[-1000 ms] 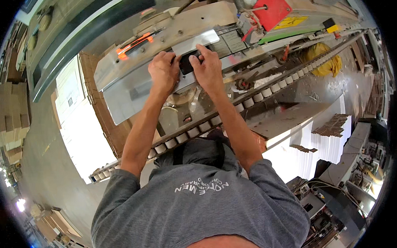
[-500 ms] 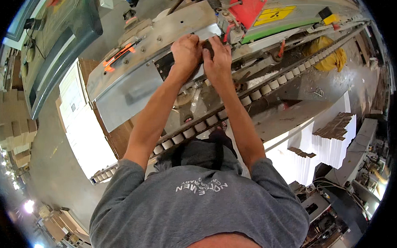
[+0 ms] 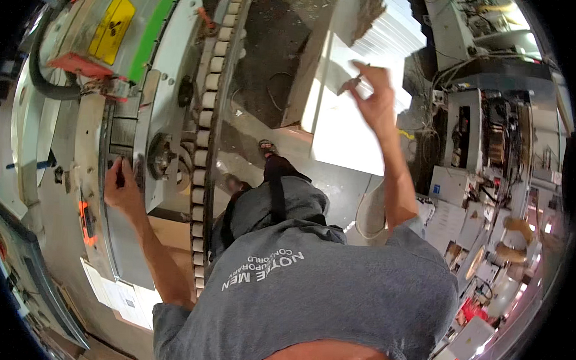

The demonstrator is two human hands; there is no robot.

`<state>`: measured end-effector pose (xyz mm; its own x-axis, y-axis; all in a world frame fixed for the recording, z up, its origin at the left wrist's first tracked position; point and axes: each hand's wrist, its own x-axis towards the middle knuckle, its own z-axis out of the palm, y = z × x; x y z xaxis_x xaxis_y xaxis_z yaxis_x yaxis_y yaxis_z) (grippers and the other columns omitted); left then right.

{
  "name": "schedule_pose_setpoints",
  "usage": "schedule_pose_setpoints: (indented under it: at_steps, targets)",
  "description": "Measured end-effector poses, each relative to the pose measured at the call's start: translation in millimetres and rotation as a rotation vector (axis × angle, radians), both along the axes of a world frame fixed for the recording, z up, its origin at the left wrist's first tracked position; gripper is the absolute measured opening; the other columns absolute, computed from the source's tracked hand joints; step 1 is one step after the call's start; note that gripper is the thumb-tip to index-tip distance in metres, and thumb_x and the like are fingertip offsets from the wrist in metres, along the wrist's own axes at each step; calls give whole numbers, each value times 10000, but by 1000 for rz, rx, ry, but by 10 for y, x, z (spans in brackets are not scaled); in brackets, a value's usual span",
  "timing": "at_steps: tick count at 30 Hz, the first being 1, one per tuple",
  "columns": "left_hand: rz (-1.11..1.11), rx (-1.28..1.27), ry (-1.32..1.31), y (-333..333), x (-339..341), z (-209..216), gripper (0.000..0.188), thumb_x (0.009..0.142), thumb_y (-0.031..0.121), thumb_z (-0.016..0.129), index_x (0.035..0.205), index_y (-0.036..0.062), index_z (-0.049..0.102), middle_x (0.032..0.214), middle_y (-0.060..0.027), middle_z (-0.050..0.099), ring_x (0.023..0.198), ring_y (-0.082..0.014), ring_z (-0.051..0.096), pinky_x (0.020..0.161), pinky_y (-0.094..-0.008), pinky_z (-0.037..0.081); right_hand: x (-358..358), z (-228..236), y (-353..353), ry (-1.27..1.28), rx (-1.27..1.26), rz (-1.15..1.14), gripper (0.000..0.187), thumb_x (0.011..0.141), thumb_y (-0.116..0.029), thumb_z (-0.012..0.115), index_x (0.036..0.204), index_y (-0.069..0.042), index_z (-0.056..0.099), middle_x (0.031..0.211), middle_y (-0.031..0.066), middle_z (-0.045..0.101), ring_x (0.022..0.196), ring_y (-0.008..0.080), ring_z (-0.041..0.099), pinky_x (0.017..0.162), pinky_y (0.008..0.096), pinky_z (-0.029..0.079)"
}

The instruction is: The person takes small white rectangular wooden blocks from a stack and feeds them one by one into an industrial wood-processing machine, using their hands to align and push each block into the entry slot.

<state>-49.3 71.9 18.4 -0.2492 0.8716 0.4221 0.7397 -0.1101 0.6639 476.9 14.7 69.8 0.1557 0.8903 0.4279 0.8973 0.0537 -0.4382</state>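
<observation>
Looking at a stack of flat white sheets (image 3: pixel 346 137), maybe cardboard, right below the right hand (image 3: pixel 376 99). Can't tell what carries it. Probably light per sheet but heavy as a pile, stiffish, maybe a bit slick, and likely easy to dent at the corners. Would take hold at the near edge or a near corner, thumb on top. Runs lengthwise from the near edge up to the fanned-out far end, pointing roughly the same way as the dark metal rail with white rollers (image 3: pixel 206 118).

As for the right hand: thumb and forefinger curled toward each other above the top sheet, near its left edge. Possibly pinching something small and dark, but too blurry to tell.

Further left, past the rail: left hand (image 3: pixel 124 192) with fingertips bunched together beside the inner edge of a long beige metal machine bed (image 3: pixel 91 149), at the near end of a dark grey ribbed strip (image 3: pixel 123 131). Can't tell if gripping anything there. Farther along the bed, nearer its outer edge: a slim orange-and-black tool (image 3: pixel 83 218).
</observation>
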Motion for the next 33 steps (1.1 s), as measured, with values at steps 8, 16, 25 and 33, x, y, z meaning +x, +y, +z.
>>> schedule_pose_setpoints:
  at_steps: [8,16,25,33]
  targets:
    - [-50,-81,-115,-179,252,-121,189,931,104,689,1082,-2,730,897,-59,709,740,-96,603,655,-251,495,1009,40,-283,-171,-451,-234,509,797,-160,797,1270,-43,650,1222,168,663,1166,338,540,1019,467,453]
    - [129,-40,-273,-701,364,63,151,854,43,733,987,-29,733,827,-105,691,692,-122,616,623,-267,503,-657,320,300,-82,-216,324,472,787,-73,758,1249,-39,664,1218,165,636,1156,316,546,960,424,501]
    - [478,28,-233,-1421,-309,22,165,827,47,736,982,-8,744,791,-122,678,618,-148,587,578,-291,469,-4067,-254,1194,-207,-64,1301,453,805,-92,725,1232,-18,594,1205,123,545,1182,326,460,1021,446,405]
    - [564,-24,-49,-1400,-807,-77,239,810,149,800,999,19,733,849,-124,700,729,-208,668,662,-330,527,-4454,-351,770,331,-227,1198,360,883,-115,690,1222,-7,632,1084,151,632,878,261,598,797,359,503]
